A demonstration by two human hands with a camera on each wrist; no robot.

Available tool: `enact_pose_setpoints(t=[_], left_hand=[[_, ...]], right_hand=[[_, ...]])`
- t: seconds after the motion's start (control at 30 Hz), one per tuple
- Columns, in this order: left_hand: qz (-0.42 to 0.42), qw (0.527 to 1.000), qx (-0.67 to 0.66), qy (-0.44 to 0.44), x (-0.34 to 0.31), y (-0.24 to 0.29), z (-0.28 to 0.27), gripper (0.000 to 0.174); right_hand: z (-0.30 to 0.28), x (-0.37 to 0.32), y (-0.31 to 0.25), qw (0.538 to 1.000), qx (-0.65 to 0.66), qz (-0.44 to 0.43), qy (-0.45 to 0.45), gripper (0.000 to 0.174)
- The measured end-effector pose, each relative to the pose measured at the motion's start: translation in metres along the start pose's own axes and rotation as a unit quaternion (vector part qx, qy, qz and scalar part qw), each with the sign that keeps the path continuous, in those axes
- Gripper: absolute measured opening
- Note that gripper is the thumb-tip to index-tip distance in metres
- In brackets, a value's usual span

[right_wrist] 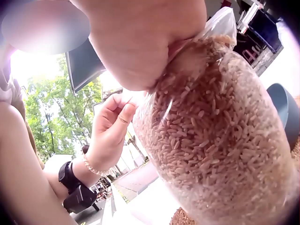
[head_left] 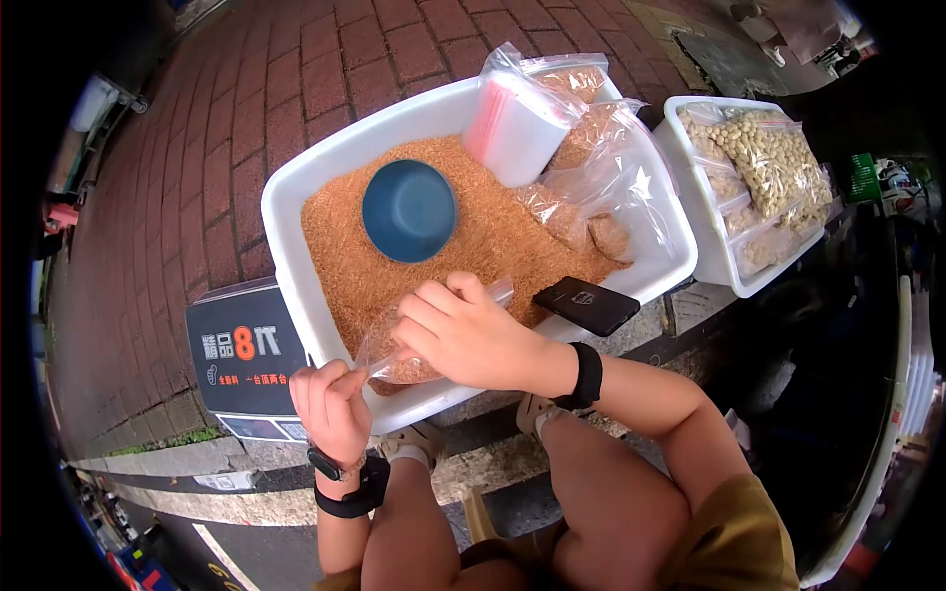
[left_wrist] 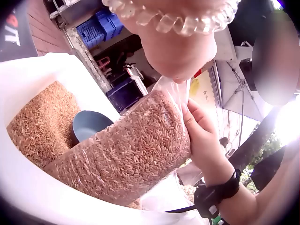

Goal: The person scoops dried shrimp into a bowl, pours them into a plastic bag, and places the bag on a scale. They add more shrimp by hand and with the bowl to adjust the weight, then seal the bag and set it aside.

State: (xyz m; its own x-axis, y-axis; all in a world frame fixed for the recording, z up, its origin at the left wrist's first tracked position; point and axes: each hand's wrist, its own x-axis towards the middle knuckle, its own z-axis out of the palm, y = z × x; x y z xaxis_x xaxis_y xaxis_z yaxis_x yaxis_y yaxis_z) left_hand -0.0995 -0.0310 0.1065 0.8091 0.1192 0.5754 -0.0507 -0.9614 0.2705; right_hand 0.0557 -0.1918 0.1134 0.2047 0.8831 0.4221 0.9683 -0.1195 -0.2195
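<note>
A clear plastic bag [left_wrist: 126,140] filled with reddish-brown, rice-like grain hangs at the near side of a white tub [head_left: 281,222]. My left hand [head_left: 333,409] pinches one end of the bag's top edge, thumb against curled fingers. The right hand [head_left: 463,330] grips the same edge farther along and covers part of the bag in the head view. In the right wrist view, the bag [right_wrist: 220,145] bulges with grain below the fingers. Loose grain [head_left: 340,241] fills much of the tub, and a blue bowl [head_left: 410,211] sits on it beyond the hands.
A black phone [head_left: 588,305] lies across the tub's near right rim. Several flat plastic bags [head_left: 514,123] and filled grain bags [head_left: 591,133] occupy its right end. Left stands a dark box with printed lettering [head_left: 241,345]. Another white tub [head_left: 711,231] at right holds bags of pale nuts [head_left: 769,163].
</note>
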Motion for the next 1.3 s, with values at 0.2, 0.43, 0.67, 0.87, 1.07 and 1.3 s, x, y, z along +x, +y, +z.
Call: enact_pose_setpoints(t=[0.2, 0.43, 0.67, 0.87, 1.07, 1.3], left_hand=[[0.015, 1.0, 0.004, 0.011, 0.001, 0.007, -0.003, 0.025], [-0.015, 1.0, -0.021, -0.006, 0.005, 0.009, -0.006, 0.019], [0.002, 0.985, -0.026, -0.168, 0.054, 0.052, -0.005, 0.021], [-0.041, 0.99, -0.049, -0.126, 0.051, 0.048, 0.011, 0.011], [-0.049, 0.99, -0.075, -0.105, 0.044, 0.046, 0.018, 0.012], [-0.059, 0.99, -0.089, -0.097, 0.039, 0.045, 0.017, 0.012]], right_hand=[[-0.022, -0.022, 0.015, 0.999, -0.01, 0.001, 0.04, 0.014], [-0.035, -0.032, 0.028, 0.999, 0.027, 0.03, -0.025, 0.014], [-0.023, -0.028, 0.01, 0.996, 0.068, 0.028, 0.043, 0.017], [-0.029, -0.038, 0.015, 0.996, 0.005, 0.084, 0.028, 0.012], [-0.034, -0.057, 0.023, 0.993, -0.015, 0.119, 0.008, 0.016], [-0.037, -0.058, 0.014, 0.984, -0.079, 0.154, -0.041, 0.016]])
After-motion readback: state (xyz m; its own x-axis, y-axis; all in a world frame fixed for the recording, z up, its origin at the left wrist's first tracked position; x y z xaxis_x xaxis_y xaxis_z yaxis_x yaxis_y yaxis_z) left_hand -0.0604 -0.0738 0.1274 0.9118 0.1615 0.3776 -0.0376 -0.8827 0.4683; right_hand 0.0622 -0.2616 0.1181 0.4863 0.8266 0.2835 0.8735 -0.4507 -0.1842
